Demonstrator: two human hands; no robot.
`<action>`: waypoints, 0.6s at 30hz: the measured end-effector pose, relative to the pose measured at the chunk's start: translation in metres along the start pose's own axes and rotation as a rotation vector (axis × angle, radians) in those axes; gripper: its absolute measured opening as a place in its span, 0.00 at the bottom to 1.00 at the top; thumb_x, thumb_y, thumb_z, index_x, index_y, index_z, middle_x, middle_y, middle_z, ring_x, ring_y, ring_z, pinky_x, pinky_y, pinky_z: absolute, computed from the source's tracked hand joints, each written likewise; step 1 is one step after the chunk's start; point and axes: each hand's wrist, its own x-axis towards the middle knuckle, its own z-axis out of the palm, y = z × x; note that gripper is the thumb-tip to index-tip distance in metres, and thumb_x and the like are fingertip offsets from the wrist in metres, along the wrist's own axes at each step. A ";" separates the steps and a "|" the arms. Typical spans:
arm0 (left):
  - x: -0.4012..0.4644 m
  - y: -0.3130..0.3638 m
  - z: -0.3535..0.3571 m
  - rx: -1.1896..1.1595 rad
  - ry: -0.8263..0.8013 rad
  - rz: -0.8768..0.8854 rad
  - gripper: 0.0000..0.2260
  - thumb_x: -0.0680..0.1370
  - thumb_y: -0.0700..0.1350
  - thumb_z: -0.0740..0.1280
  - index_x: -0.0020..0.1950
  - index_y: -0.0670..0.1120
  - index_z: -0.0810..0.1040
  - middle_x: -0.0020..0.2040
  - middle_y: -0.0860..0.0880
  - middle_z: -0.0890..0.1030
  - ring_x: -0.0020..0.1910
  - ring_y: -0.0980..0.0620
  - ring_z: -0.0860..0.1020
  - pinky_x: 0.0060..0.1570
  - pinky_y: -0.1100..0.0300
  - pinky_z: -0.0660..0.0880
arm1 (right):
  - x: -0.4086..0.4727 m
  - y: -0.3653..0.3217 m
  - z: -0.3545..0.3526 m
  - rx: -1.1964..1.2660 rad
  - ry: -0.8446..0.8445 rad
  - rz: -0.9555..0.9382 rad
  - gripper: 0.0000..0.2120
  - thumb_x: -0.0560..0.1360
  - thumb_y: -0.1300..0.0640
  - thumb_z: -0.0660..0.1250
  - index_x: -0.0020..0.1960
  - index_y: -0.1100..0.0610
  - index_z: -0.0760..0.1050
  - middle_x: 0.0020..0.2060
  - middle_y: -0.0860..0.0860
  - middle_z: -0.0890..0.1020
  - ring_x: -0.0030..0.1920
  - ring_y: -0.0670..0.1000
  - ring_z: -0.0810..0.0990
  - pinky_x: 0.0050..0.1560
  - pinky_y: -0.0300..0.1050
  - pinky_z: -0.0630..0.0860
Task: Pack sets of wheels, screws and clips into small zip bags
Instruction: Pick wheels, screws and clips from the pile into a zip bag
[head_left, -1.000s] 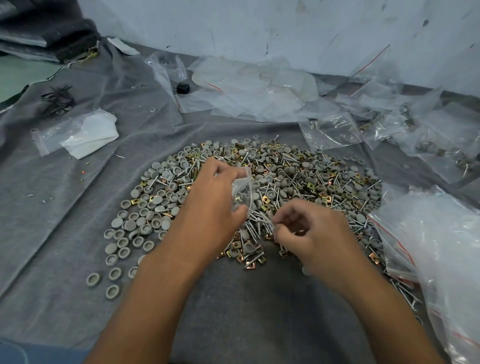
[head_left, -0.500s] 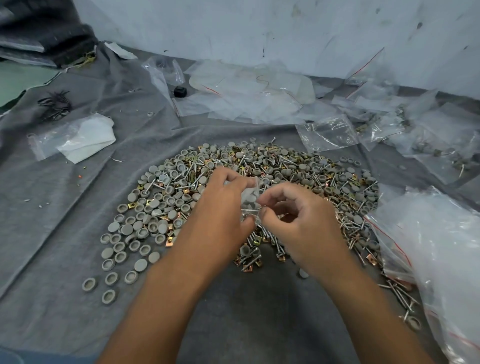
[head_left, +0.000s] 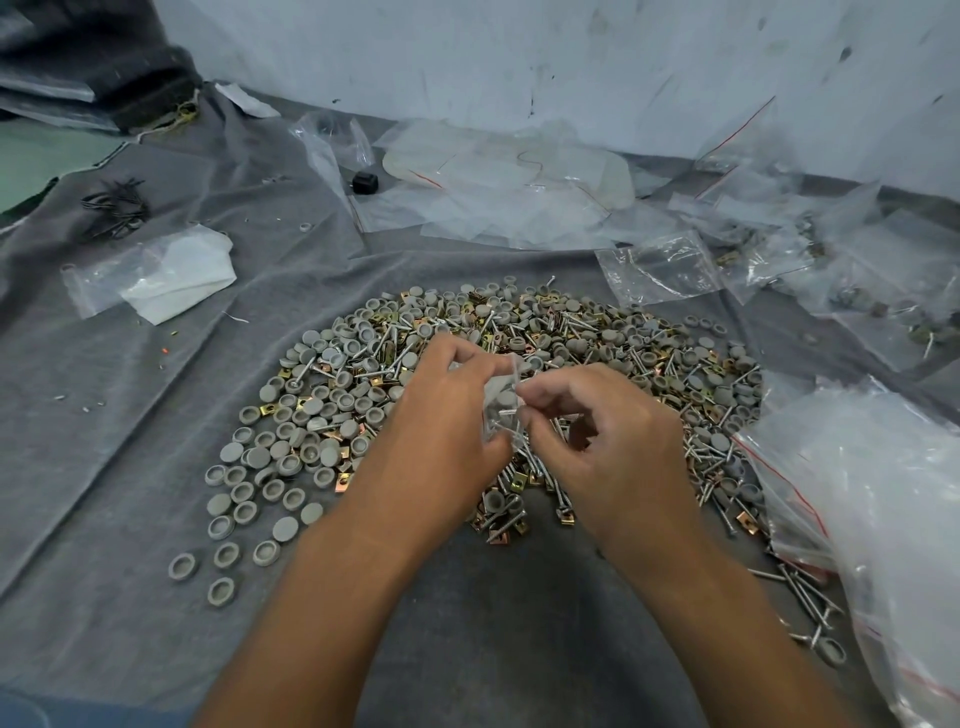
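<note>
Your right hand (head_left: 608, 441) has come up from the pile (head_left: 467, 364), pinching screws (head_left: 506, 426) seemingly into the bag (head_left: 498, 395) your left hand (head_left: 441, 431) grips.

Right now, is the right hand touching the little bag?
Touching. The head view shows the right hand pinching the small bag at its edge, while the left hand grips its other side.

— What's the surface?
— A wrinkled grey cloth (head_left: 130, 415). At centre, a heap of grey wheels, screws and clips (head_left: 597, 332).
— And upper right?
— Clear bags (head_left: 519, 197), some apparently filled.
</note>
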 end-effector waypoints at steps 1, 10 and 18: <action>0.000 0.000 0.000 0.003 0.001 -0.001 0.22 0.74 0.46 0.75 0.67 0.55 0.76 0.56 0.60 0.67 0.53 0.70 0.70 0.44 0.74 0.68 | 0.000 0.000 0.000 0.003 0.005 -0.013 0.08 0.75 0.64 0.75 0.52 0.55 0.83 0.45 0.44 0.82 0.47 0.41 0.81 0.49 0.31 0.75; 0.001 0.002 -0.004 0.019 0.015 -0.026 0.24 0.75 0.46 0.75 0.70 0.54 0.75 0.58 0.58 0.67 0.48 0.69 0.71 0.45 0.73 0.72 | 0.005 0.011 -0.010 -0.028 -0.025 0.074 0.08 0.75 0.56 0.76 0.52 0.47 0.81 0.44 0.38 0.80 0.45 0.38 0.80 0.45 0.26 0.71; 0.004 0.012 -0.023 -0.153 0.390 -0.158 0.25 0.74 0.46 0.74 0.71 0.49 0.74 0.55 0.58 0.68 0.48 0.62 0.74 0.47 0.82 0.68 | -0.009 0.019 0.000 -0.465 -0.461 0.213 0.16 0.74 0.41 0.73 0.59 0.39 0.74 0.50 0.36 0.75 0.55 0.43 0.69 0.47 0.43 0.68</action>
